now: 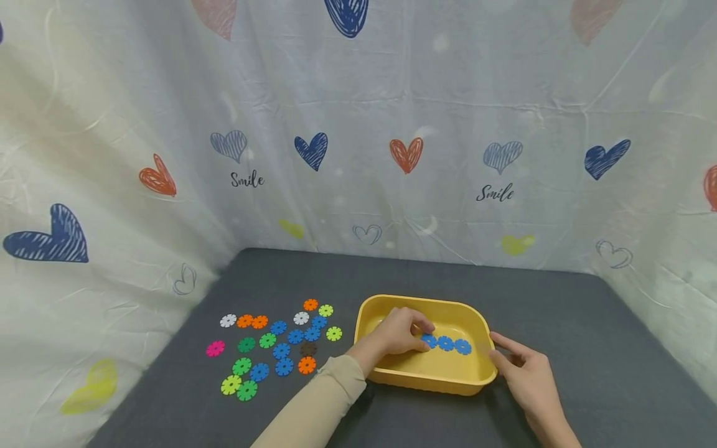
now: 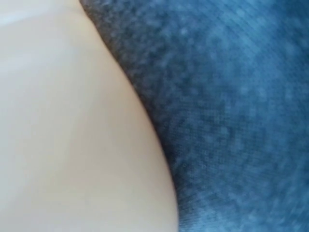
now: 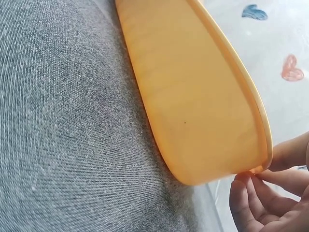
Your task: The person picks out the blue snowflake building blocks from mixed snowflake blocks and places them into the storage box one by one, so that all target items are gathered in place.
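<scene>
A yellow plastic basin (image 1: 426, 382) stands on the dark tabletop. Inside it, three blue notched discs (image 1: 445, 343) lie in a row. My left hand (image 1: 396, 333) reaches over the basin's left side, its thumb and fingers pinching the leftmost blue disc. At the basin's right end my right hand (image 1: 526, 373) pinches the rim between thumb and fingers. The right wrist view shows the basin's outer wall (image 3: 193, 96) with the fingers at its corner. Only blurred skin and dark cloth appear in the left wrist view, so that hand's fingers are hidden there.
Left of the basin, several notched discs lie scattered flat: green (image 1: 246, 391), blue (image 1: 259, 372), orange (image 1: 307, 365), pink (image 1: 215, 348), white (image 1: 228, 320) and brown (image 1: 308, 349). A pale curtain (image 1: 358, 199) printed with hearts hangs behind and beside the dark tabletop (image 1: 538, 305).
</scene>
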A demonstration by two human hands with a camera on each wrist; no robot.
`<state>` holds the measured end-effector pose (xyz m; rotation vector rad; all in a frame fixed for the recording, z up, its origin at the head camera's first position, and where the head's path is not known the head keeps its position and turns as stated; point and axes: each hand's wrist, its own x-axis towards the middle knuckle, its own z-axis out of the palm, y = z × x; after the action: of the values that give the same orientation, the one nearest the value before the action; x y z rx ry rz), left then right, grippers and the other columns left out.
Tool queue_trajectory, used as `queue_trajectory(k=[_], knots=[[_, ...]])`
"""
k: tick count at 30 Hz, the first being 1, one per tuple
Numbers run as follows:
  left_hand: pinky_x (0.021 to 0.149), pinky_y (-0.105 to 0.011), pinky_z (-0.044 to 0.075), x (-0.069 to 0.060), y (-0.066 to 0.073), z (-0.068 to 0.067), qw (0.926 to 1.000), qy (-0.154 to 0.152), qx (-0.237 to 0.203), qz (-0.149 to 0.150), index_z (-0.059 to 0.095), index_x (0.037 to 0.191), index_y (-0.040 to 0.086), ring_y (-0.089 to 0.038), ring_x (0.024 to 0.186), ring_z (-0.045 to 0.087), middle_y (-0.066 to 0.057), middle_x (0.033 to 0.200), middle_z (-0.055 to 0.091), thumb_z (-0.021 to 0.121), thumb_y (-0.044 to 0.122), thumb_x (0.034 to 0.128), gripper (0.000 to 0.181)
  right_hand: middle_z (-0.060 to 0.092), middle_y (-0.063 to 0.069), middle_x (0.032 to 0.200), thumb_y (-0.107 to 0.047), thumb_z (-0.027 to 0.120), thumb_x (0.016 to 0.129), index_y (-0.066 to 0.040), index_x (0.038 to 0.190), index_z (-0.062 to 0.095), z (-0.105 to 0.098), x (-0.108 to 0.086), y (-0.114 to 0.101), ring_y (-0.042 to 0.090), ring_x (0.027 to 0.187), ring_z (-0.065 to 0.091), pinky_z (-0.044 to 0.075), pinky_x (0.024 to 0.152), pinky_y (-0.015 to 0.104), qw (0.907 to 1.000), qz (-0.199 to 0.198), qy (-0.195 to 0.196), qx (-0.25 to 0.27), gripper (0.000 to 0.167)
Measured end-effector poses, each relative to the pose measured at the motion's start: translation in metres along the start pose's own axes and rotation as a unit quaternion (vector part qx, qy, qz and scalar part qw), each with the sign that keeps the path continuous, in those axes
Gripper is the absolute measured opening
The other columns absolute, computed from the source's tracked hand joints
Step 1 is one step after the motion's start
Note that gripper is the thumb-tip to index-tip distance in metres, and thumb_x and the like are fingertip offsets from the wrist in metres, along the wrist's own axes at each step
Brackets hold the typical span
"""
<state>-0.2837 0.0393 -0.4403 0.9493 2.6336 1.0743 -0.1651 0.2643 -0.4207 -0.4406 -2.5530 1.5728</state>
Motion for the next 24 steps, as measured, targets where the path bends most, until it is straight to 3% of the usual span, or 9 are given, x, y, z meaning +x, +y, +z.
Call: queue_trajectory(k=[24], knots=[[0.077, -0.019, 0.049, 0.0011, -0.0013, 0.0010, 0.9999, 0.000, -0.010, -0.007, 0.076, 0.105, 0.011, -0.009, 0.085, 0.062, 0.008, 0.096, 0.072, 0.085, 0.011, 0.0778, 0.029, 0.069, 0.008, 0.087, -0.015, 0.067, 0.095, -0.003, 0.138, 0.057, -0.0006, 0.0000, 0.0009, 0.022, 0.073, 0.055, 0.045, 0.055, 0.028, 1.0000, 0.004, -0.005, 0.002, 0.046]])
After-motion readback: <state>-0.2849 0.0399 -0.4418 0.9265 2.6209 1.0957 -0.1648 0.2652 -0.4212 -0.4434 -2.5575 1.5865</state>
